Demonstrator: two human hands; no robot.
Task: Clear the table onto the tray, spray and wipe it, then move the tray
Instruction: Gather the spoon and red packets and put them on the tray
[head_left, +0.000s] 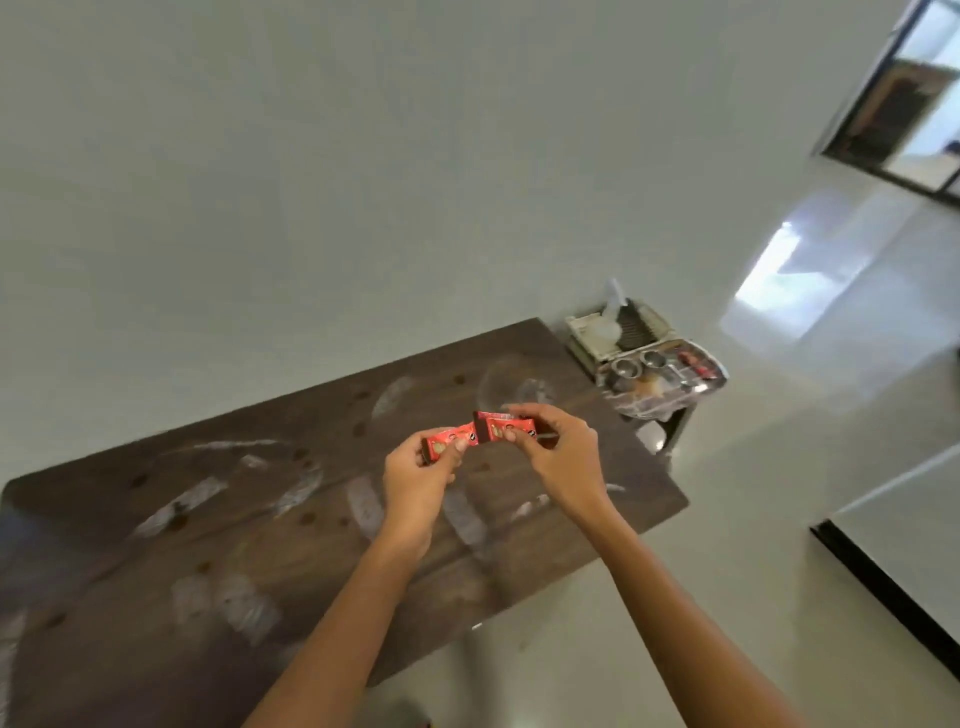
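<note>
We hold two small red snack packets (480, 435) in the air between our hands, above the tabletop (270, 519), and they sit end to end with their dark end seals meeting in the middle. The left hand (415, 475) pinches the nearer packet between thumb and fingers; the right hand (558, 452) is closed over the far end of the other, along with what looks like a thin dark stick, though the blur keeps us from telling what it is. We judge that both are gathered up together so that one trip to the tray will do for the pair.

The packets are glossy red with pale round pictures on the face and a brown band at each end. They look flat and light, and probably crinkly, so a fingertip pinch is enough.

Just beyond our hands a clear glass bowl (514, 389) stands on the tabletop, faint against the dark wood. The wood under and to the left of our hands shows pale smears and small round spots, so the spraying and wiping seems not yet done.

Further out, past the right hand and off the tabletop's far corner, the tray (714, 382) rests on a low stand. It already carries metal cups, a spoon and something red. Behind it sits a pale crate (587, 332) with a spray bottle (613, 306) in it.
</note>
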